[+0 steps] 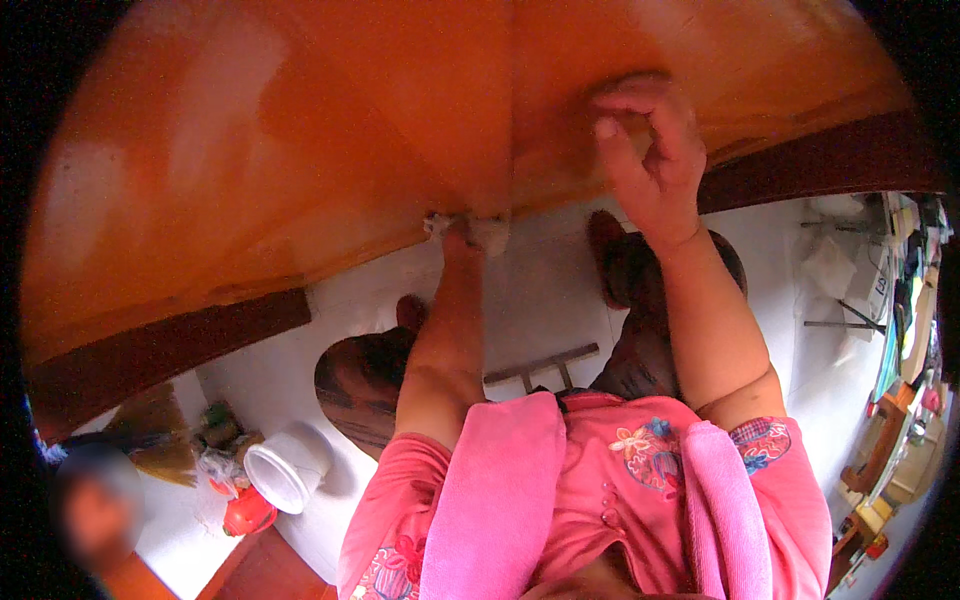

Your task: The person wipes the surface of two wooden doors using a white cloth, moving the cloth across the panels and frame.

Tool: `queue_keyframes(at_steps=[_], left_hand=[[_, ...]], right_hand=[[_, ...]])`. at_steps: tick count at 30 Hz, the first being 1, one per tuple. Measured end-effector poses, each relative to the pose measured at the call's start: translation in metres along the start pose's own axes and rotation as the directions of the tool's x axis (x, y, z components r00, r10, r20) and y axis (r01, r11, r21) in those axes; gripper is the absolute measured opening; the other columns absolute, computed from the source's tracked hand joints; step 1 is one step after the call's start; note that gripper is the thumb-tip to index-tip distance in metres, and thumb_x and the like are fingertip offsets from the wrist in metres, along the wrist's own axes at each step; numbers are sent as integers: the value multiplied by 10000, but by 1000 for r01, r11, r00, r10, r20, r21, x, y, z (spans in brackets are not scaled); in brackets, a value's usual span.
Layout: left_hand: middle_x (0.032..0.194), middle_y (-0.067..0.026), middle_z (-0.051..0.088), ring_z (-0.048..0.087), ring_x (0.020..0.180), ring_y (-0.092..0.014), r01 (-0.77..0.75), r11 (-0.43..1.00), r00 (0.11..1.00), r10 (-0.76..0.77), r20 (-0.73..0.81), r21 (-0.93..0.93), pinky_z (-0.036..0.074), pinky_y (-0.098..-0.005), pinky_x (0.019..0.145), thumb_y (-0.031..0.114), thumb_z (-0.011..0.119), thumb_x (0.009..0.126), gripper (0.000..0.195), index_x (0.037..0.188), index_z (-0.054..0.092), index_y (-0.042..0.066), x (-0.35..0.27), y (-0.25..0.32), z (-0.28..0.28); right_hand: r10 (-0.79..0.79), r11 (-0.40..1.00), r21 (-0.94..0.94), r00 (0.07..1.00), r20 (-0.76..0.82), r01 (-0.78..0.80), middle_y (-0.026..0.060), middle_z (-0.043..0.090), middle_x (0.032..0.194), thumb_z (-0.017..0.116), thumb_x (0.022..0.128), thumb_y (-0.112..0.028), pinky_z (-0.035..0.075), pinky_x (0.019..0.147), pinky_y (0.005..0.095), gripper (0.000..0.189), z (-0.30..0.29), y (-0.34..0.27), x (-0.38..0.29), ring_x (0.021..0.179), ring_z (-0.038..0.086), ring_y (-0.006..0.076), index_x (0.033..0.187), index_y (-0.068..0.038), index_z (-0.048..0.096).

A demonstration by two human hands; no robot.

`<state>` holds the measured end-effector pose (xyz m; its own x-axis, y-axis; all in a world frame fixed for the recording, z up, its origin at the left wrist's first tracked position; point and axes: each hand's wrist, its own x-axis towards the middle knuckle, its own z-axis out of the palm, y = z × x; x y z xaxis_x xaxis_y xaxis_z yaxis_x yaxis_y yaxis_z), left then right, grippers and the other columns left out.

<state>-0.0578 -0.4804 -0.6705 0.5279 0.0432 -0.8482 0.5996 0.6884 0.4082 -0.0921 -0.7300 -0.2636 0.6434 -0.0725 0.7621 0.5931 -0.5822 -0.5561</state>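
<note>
A glossy orange-brown surface (360, 127), with a dark brown band below its edge, spreads before me. My left hand (463, 234) is at its near edge, closed around a crumpled pale cloth or tissue (493, 234); part of this hand is in shadow. Over the surface, to the right, is my right hand (660, 150). Its thumb and forefinger are curved and apart, and nothing shows between them. Whether its fingertips touch the surface, I cannot tell.
Below the surface are my knees and a metal-like rung frame (541, 364) on the pale floor. At lower left stand a white bucket (289, 465), a red container (249, 513), a straw broom (157, 435) and another person (97, 510). Cluttered shelves (892, 420) line the far right.
</note>
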Motion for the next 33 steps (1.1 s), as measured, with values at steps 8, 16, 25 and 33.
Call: queue_keyframes(at_steps=[8,16,25,33], left_hand=[[1095,-65,572,537,1006,-241,-115,949,982,153,110,-292,459,-396,845,212,501,943,236,1113,589,76,-11,10,-2],[1267,-129,538,520,1136,-298,-190,942,973,218,72,-277,433,-443,977,191,479,964,381,1310,495,30,-12,29,-9],[1296,-133,538,518,1162,-302,-260,884,962,272,-25,-389,433,-464,979,222,483,960,416,1328,494,30,7,73,-37],[1304,-125,545,521,1166,-300,-412,797,911,356,-208,-442,439,-475,954,261,494,948,436,1323,512,40,32,167,-123]], right_hand=[[19,1000,-18,998,53,-18,78,608,1088,616,864,-14,442,911,300,169,-6,7,-5,1024,566,187,1031,-24,638],[45,999,-18,998,44,-44,88,606,1072,613,878,-62,453,904,339,159,-12,14,-13,1003,570,221,1035,-46,632],[98,995,22,993,-67,-97,98,609,1045,632,878,-119,442,905,369,160,-5,14,-13,988,561,249,1017,-39,639],[52,993,-98,996,-72,-59,90,587,1060,561,900,-67,426,931,355,136,9,8,-9,999,547,228,1016,-24,615]])
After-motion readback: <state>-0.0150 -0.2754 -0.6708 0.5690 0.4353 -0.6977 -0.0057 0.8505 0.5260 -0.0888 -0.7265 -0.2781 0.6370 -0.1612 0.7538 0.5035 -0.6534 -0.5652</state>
